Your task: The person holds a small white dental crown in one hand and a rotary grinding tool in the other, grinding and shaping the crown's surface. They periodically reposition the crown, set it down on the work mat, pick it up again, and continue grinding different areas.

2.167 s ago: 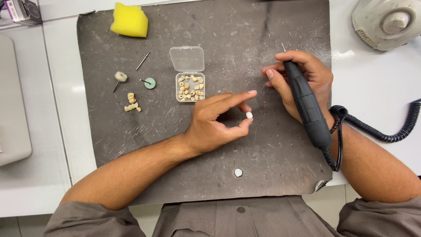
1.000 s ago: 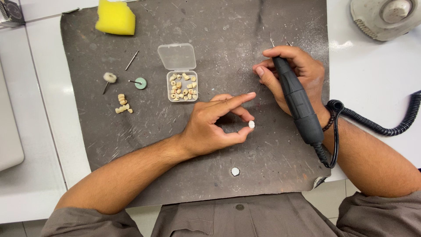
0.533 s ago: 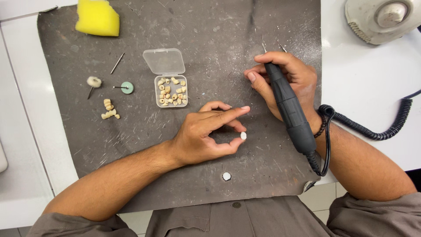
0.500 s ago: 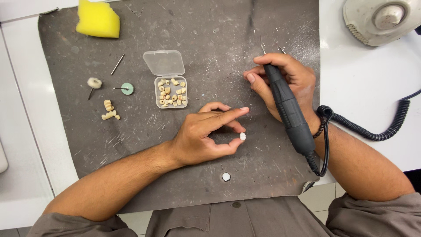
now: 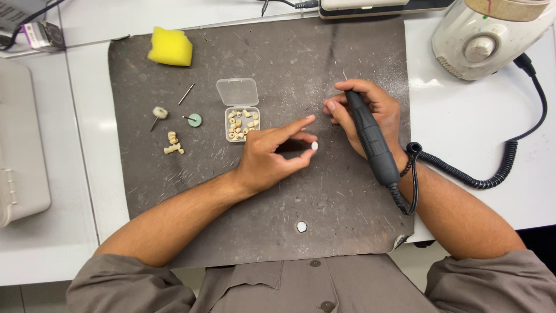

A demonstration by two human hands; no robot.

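I judge this the grinding step: my left hand (image 5: pixel 269 159) pinches a small white tooth piece (image 5: pixel 314 146) over the mat's (image 5: pixel 174 174) middle; my right hand (image 5: pixel 370 113) grips the black handpiece (image 5: pixel 373 142) near the right edge; next, bring its tip steadily to the piece.

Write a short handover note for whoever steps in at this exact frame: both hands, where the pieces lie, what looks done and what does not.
Left hand: pinches a small white piece at its fingertips above the grey mat.
Right hand: grips the black corded handpiece, tip apart from the piece.
On the mat: open clear box of tooth-like pieces, a few loose pieces, two small polishing tips, a pin, yellow sponge, a white disc near the front edge.
Done: cannot tell.
Left: tool not yet on the held piece.
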